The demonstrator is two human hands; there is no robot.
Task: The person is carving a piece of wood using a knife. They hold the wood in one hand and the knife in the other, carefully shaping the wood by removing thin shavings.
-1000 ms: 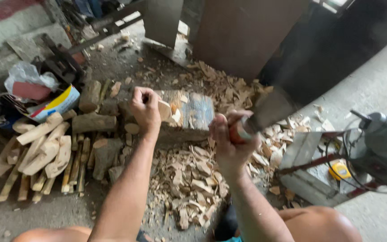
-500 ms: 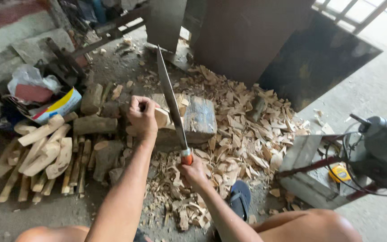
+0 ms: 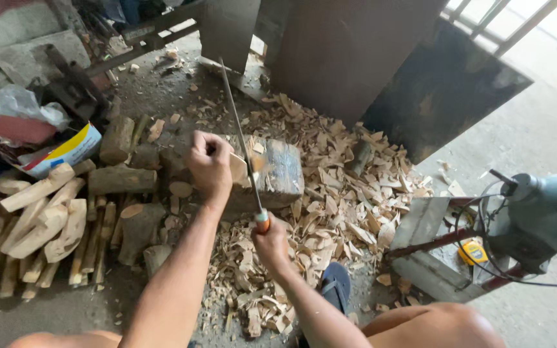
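**Hands carving a wood piece with a long blade over a chopping block**

Wood piece (image 3: 237, 169), pale and freshly cut, stands on a worn chopping block (image 3: 278, 173) on the floor, near the middle of the view. The piece is small and light tan, mostly hidden behind the fist that holds it. The left hand (image 3: 209, 162) is closed tight around it, its grip fully wrapped on the wood. The right hand (image 3: 271, 243) is closed around the orange handle of a long knife (image 3: 240, 138), whose thin grey blade rises steeply away from the person and passes just beside the wood piece. The block is dark, scarred and roughly square, with a few chips on top. Pale wood shavings (image 3: 330, 200) lie thick on the floor around and beyond the block. To the left, cut logs and shaped wooden blanks (image 3: 46, 212) are stacked side by side. At the right stands a grey-green power tool (image 3: 543, 216) on a metal stand.
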